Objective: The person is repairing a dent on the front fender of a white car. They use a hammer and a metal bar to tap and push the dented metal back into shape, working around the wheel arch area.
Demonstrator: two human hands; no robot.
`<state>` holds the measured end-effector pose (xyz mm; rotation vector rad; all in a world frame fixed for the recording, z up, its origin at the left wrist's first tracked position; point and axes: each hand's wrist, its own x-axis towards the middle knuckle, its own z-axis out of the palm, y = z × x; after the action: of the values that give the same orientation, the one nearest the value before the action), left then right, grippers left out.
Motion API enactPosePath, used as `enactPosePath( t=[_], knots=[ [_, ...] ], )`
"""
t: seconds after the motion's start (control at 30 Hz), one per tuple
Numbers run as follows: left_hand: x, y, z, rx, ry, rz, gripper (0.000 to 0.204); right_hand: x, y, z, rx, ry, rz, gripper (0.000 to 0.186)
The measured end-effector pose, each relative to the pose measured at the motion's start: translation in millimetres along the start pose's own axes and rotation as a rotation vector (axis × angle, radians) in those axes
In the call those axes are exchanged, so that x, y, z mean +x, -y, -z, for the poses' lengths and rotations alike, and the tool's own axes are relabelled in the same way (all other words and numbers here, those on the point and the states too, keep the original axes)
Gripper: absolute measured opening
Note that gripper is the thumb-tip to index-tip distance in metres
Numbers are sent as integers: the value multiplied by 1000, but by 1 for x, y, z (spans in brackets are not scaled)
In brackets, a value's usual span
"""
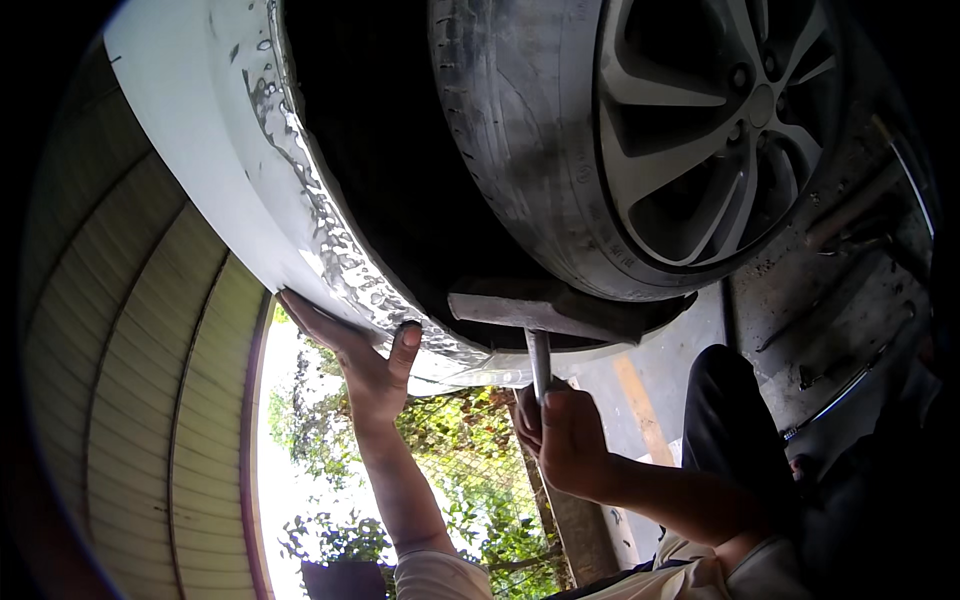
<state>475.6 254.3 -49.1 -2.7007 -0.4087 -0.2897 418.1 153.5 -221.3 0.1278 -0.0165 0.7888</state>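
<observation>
A white car fender [215, 170] curves round a dark wheel arch, with its lip [345, 250] scuffed to patchy bare metal. My left hand [365, 365] lies against the outer face of the fender, fingers stretched flat and partly hidden, thumb raised by the lip. In my right hand [570, 440] is a hammer [545, 313], gripped by its pale handle. The long, heavy hammer head sits at the wheel arch opening, between the lip and the tyre [520, 140]; whether it touches either, I cannot tell.
A silver alloy wheel [690, 110] fills the upper right. Several dark tools [850, 215] lie on the grey floor at the right. My dark-trousered knee [730, 400] is at the lower right. Ribbed panelling [130, 330] covers the left side; greenery [480, 460] shows beyond an opening.
</observation>
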Motion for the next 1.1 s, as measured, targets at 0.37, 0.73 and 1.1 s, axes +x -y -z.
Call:
enactPosePath(
  t=[0.37,0.73,1.1],
  knots=[
    [-3,4,6,106,2,-20,127,-1,19,-15,371,-49,-329,52],
    [-2,4,3,116,-17,-32,127,-8,9,-16,353,-62,-396,52],
    [-2,2,4,97,-19,-30,130,-4,15,-11,405,-19,-515,54]
  ],
)
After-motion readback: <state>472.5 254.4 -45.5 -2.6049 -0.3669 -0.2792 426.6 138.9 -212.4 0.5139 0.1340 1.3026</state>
